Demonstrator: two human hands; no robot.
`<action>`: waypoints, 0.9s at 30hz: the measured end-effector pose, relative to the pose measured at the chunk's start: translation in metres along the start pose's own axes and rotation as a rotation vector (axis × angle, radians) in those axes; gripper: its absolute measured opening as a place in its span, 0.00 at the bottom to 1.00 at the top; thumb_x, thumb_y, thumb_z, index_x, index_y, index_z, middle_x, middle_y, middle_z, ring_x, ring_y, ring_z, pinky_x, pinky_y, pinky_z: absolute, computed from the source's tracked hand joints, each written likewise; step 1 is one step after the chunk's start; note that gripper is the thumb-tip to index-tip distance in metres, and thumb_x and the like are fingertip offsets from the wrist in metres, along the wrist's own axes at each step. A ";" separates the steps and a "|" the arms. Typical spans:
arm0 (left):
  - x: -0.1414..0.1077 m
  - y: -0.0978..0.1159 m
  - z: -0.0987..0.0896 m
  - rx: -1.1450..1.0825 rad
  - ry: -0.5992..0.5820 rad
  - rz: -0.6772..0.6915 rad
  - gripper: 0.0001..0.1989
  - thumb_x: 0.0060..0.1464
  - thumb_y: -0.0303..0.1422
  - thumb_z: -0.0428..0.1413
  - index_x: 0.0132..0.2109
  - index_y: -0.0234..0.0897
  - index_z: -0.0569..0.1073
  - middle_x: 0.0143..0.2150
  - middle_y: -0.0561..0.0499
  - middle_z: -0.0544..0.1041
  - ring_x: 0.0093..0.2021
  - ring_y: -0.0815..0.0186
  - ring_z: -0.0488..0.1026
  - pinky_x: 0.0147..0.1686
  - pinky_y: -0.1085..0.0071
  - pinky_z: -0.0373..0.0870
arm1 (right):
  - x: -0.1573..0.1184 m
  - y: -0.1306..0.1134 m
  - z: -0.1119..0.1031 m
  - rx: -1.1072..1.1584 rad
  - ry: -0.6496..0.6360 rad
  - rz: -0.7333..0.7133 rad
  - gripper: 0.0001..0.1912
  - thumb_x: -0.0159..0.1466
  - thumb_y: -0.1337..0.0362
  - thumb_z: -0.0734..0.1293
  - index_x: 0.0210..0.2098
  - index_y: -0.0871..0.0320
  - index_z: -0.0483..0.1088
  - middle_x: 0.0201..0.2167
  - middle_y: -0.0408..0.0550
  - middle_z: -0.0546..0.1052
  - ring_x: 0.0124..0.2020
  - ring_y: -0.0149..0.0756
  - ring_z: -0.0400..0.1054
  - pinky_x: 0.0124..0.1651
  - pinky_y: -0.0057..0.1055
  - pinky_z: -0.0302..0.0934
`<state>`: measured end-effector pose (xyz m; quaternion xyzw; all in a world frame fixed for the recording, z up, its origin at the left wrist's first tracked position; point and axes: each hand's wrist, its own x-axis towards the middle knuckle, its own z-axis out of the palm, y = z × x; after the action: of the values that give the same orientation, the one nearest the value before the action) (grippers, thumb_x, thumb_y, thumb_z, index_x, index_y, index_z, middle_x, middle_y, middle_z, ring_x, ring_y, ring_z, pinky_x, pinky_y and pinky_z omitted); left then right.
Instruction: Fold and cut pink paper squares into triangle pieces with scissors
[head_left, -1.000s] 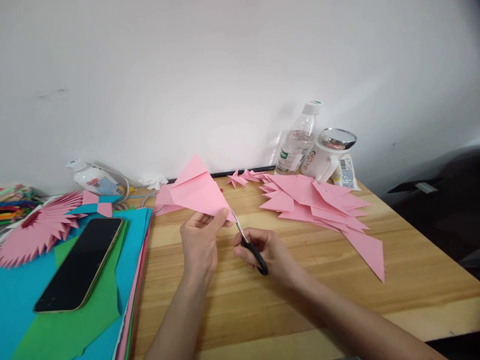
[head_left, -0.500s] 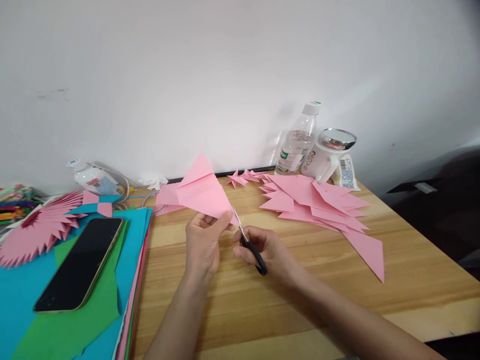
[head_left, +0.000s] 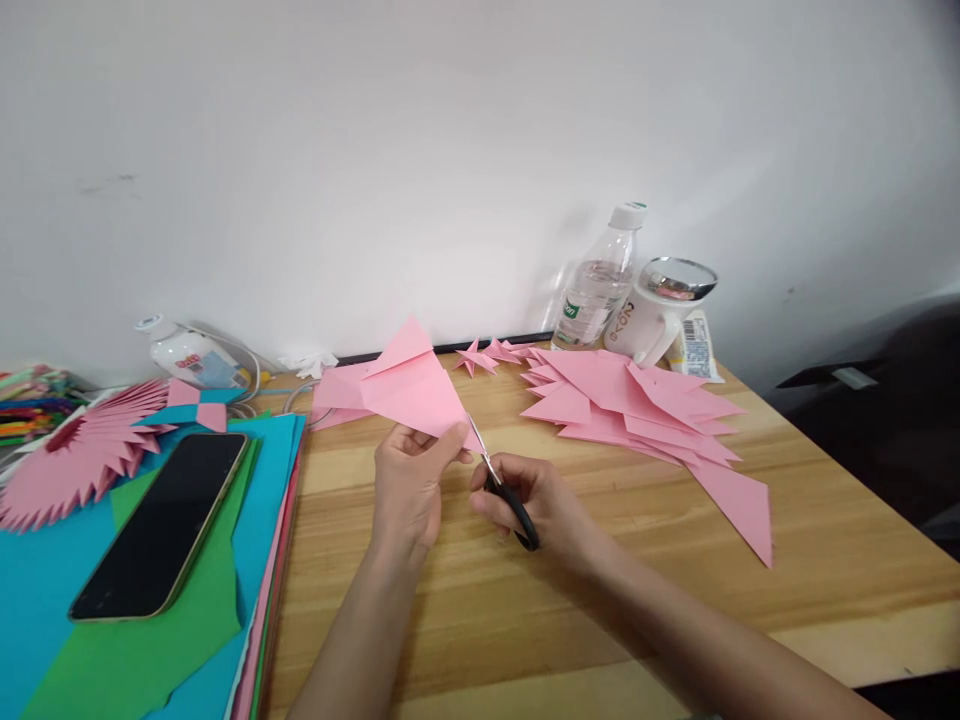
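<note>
My left hand (head_left: 412,475) pinches the lower edge of a folded pink paper (head_left: 416,390) between thumb and fingers, holding it above the table. Black-handled scissors (head_left: 517,510) are in my right hand (head_left: 536,500), its fingers closed about the handle. The scissor blades lie along the right corner of the paper, just beside my left thumb; whether they are parted I cannot make out. Behind the held sheet lies another pink paper piece (head_left: 337,390). To the right rests a pile of pointed pink paper pieces (head_left: 622,405).
Against the wall stand a water bottle (head_left: 596,285) and a lidded white mug (head_left: 652,320). Small pink paper scraps (head_left: 480,357) lie at the back edge. At left, a phone (head_left: 161,530) rests on green and blue paper, near a pleated pink paper fan (head_left: 82,455) and a white bottle (head_left: 191,355).
The tip of the folded paper has dipped slightly and the sheet has shifted a little right. Both hands keep nearly the same place and grip.
</note>
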<state>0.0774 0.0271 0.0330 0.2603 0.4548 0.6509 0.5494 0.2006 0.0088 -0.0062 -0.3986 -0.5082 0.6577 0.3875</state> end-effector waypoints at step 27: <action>0.002 -0.001 -0.002 -0.051 0.036 -0.010 0.14 0.28 0.28 0.69 0.25 0.31 0.74 0.24 0.53 0.75 0.24 0.72 0.69 0.21 0.77 0.65 | -0.001 -0.002 0.004 0.029 0.004 0.011 0.17 0.49 0.56 0.74 0.26 0.59 0.66 0.16 0.35 0.61 0.17 0.23 0.54 0.21 0.24 0.48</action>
<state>0.0759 0.0285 0.0314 0.2321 0.4492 0.6642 0.5507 0.1980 0.0067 -0.0032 -0.3973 -0.4955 0.6664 0.3906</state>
